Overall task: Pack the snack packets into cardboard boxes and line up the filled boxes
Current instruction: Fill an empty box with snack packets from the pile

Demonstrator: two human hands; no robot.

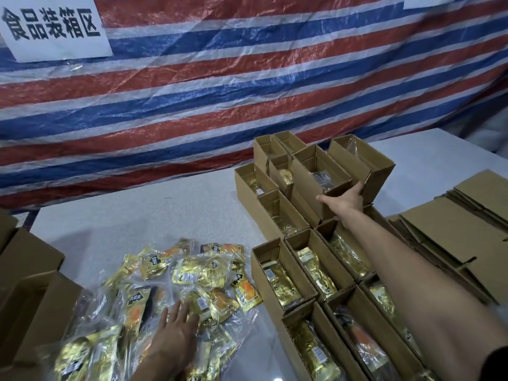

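- On the right half of the white table (132,215), we see open cardboard boxes (277,273) set side by side with their walls touching. Each has gold packets lying inside, and the rows run from the near edge of our view back toward the tarp.
- A second layer sits on the far boxes. There our right hand (343,200) grasps the near end of one upper box (320,178), fingers hooked over the end rim and thumb stretched along the front wall. This box holds a packet and sits askew to the neighbour just beside it.
- At lower left, the loose snack packets (198,273) lie in an overlapping heap, many in clear bags. The heap's right edge is just beside the nearest row of boxes.
- Our left hand (176,325) rests flat on the heap, fingers straight and spread, gripping nothing.
- The widest bare stretch of tabletop lies beyond the heap, left of the stacked boxes and up to the table's far edge.
- Flattened cardboard blanks (453,229) are stacked along the right, close against the boxes.
- Closed brown cartons (30,270) crowd the left edge.
- A red, white and blue striped tarp (247,92) hangs behind, with a white sign (55,26) at its top left.
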